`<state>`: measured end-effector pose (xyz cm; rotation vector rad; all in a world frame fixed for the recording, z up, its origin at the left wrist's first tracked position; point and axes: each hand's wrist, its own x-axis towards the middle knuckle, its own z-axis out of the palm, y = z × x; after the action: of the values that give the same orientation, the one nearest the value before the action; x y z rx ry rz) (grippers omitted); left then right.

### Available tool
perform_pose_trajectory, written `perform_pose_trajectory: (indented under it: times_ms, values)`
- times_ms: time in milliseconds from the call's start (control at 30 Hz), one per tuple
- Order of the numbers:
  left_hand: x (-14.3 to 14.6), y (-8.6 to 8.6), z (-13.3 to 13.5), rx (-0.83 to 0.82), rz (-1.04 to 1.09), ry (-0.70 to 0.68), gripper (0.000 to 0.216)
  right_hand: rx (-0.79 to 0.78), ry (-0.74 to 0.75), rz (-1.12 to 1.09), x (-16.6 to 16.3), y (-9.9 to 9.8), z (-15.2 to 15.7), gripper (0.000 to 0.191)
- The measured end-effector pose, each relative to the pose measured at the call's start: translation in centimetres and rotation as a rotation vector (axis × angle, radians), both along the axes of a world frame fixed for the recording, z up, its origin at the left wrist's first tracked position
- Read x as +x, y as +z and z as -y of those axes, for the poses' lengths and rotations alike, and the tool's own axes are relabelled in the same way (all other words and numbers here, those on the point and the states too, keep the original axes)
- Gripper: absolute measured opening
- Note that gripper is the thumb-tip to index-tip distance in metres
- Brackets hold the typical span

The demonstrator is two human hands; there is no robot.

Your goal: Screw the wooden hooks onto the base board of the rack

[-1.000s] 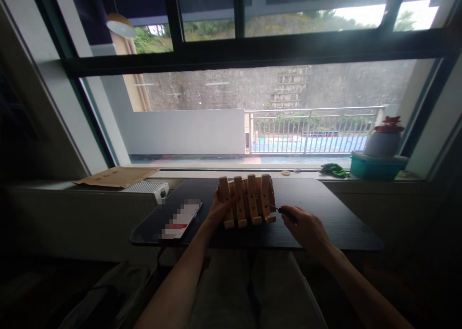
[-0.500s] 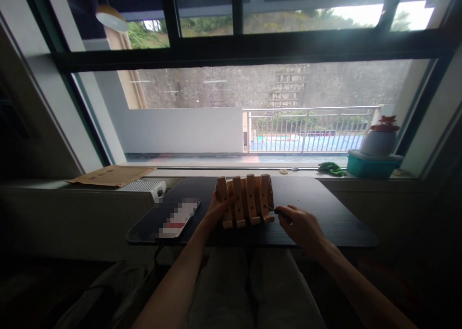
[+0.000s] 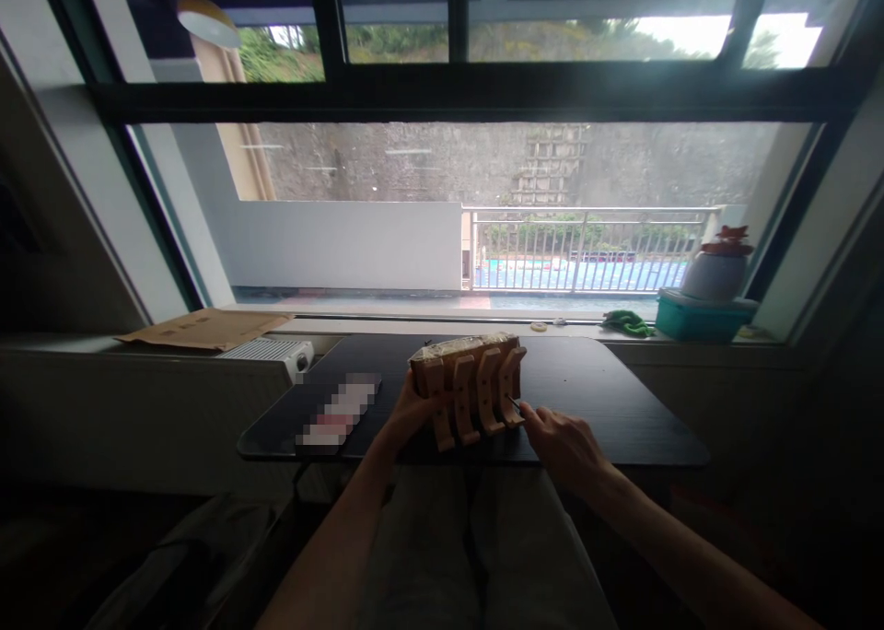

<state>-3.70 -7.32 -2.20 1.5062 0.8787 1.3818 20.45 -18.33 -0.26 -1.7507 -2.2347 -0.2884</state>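
Note:
A light wooden rack [image 3: 471, 386] with several upright slats stands on the dark table [image 3: 622, 400] in front of me, tilted toward me. My left hand [image 3: 409, 411] grips its left end, fingers wrapped round the first slat. My right hand [image 3: 563, 441] is closed on a small dark-handled screwdriver [image 3: 517, 403], whose tip points at the rack's right slat.
A phone [image 3: 338, 414] lies on the table's left part. On the sill sit a brown envelope [image 3: 203, 328], a white device [image 3: 273, 352], a green cloth [image 3: 627, 322] and a teal box [image 3: 697, 315] with a pot on it. My legs are under the table edge.
The rack has tipped toward me, its top face now showing. My right hand has moved closer to the rack with the screwdriver. The camera has shifted slightly.

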Motion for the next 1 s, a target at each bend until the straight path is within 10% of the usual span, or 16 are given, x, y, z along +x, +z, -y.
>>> perform_pose_trajectory:
  times_ms: [333, 733, 1000]
  values:
    - [0.0, 0.1, 0.0, 0.006, 0.013, -0.010, 0.022, -0.047, -0.075, -0.370, 1.3, -1.6, -1.9, 0.032]
    - [-0.3, 0.3, 0.1, -0.010, 0.005, -0.043, 0.022, -0.079, -0.041, -0.110, -0.1, -0.2, -0.8, 0.028]
    - [-0.2, 0.3, 0.1, -0.052, 0.042, -0.009, 0.024, -0.105, -0.086, -0.468, 0.1, -1.8, -2.2, 0.029]
